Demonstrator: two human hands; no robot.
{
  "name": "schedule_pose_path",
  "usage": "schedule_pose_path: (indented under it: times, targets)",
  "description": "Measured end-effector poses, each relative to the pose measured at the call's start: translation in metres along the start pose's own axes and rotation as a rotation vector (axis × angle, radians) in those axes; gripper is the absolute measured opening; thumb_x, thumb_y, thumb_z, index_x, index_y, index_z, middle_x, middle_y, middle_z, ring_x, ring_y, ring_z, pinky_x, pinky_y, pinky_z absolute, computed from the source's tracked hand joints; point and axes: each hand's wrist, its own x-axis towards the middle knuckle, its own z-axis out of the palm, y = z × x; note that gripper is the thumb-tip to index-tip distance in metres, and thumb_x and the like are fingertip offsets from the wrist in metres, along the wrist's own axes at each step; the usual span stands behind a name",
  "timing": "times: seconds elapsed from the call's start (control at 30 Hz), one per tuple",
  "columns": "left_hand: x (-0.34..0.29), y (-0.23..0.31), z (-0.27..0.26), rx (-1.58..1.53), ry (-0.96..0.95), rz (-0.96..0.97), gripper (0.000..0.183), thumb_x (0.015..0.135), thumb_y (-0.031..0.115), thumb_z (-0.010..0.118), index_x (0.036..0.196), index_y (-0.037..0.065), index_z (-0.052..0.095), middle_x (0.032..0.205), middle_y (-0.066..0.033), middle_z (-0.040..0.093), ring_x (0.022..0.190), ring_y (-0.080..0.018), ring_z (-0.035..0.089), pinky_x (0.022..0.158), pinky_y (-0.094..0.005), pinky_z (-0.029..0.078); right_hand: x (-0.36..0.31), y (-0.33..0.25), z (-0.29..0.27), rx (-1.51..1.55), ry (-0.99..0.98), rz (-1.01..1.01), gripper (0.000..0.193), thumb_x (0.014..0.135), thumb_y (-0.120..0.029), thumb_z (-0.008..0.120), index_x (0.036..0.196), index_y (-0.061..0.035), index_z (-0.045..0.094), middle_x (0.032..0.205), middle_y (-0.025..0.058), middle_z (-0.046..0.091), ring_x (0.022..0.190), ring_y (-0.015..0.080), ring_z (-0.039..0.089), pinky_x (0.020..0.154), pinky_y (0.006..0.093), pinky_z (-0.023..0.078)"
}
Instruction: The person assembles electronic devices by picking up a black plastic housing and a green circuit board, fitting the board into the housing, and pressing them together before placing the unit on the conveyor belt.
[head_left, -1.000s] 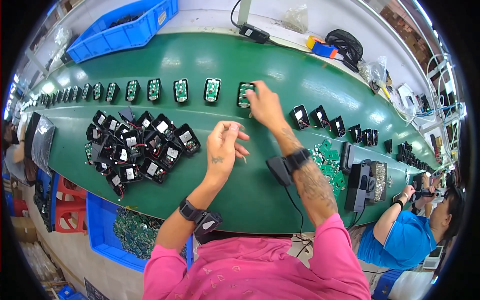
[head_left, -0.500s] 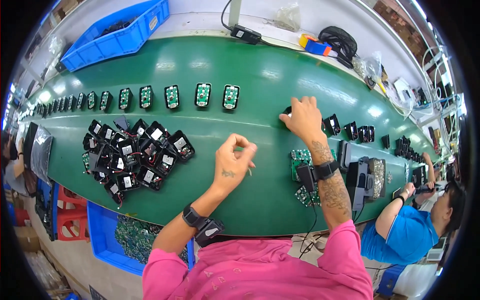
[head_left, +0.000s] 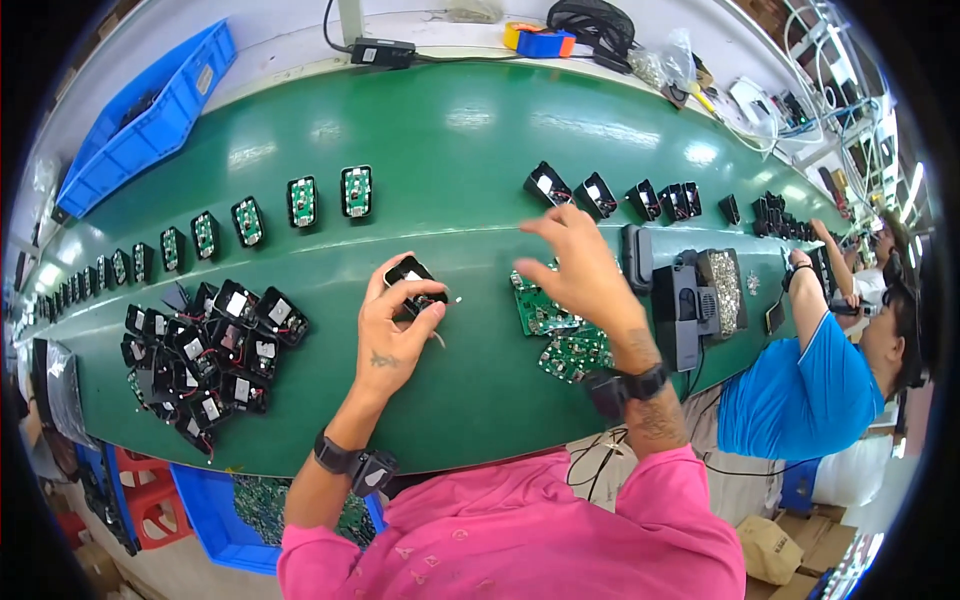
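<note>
My left hand (head_left: 388, 338) is closed around a small open black plastic housing (head_left: 410, 270), held just above the table. A thin pale strip and a white speck show by its fingertips; I cannot make out what they are. My right hand (head_left: 592, 272) hovers with fingers spread, nothing visible in them, over a small pile of green circuit boards (head_left: 574, 358). Beyond it, a row of black housings (head_left: 548, 183) with wires inside runs off to the right. To the far left stretches another row of housings fitted with green boards (head_left: 356, 192).
A heap of wired black housings (head_left: 205, 350) lies left on the green table (head_left: 450, 130). Near my right forearm stand a dark grey device (head_left: 676, 315) and a tray of small metal parts (head_left: 722, 285). A blue crate (head_left: 150, 115) sits back left; a co-worker in blue (head_left: 800, 390) sits right.
My left hand now holds a black housing; before, it was pinched without one. My right hand has drawn back from the housing row toward the circuit boards. The whole view has shifted rightward.
</note>
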Motion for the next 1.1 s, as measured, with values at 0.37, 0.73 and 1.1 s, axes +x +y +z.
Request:
schedule_pose_path:
  times: [0.37,0.73,1.1]
  targets:
    - [-0.004,0.006,0.004,-0.111,-0.022,-0.078,0.019,0.082,0.008,0.075,0.101,0.003,0.077,0.142,-0.0161,0.045,0.097,-0.0176,0.066,0.071,-0.0258,0.057,-0.009,0.024,0.014,0.032,-0.132,-0.046,0.028,0.081,-0.016,0.079,0.101,-0.0015,0.066,0.095,0.0097,0.063,0.1,0.0298,0.055,0.083,0.0387,0.047]
    - [-0.007,-0.004,0.003,0.088,0.013,0.002,0.014,0.077,0.014,0.08,0.089,0.007,0.077,0.105,-0.0134,0.064,0.125,-0.0287,0.05,0.094,-0.0374,0.046,-0.035,-0.044,0.036,0.654,-0.032,0.064,0.02,0.093,-0.009,0.066,0.111,-0.0001,0.066,0.105,0.0108,0.07,0.087,0.0171,0.071,0.069,0.0281,0.055]
    - [-0.007,-0.006,0.003,0.052,-0.005,0.063,0.013,0.079,0.012,0.079,0.089,0.006,0.074,0.127,-0.018,0.053,0.123,-0.0276,0.052,0.094,-0.0377,0.045,-0.037,-0.048,0.042,0.503,-0.005,-0.143,0.036,0.081,-0.007,0.078,0.115,-0.001,0.068,0.109,0.0145,0.071,0.087,0.0239,0.071,0.075,0.0315,0.057]
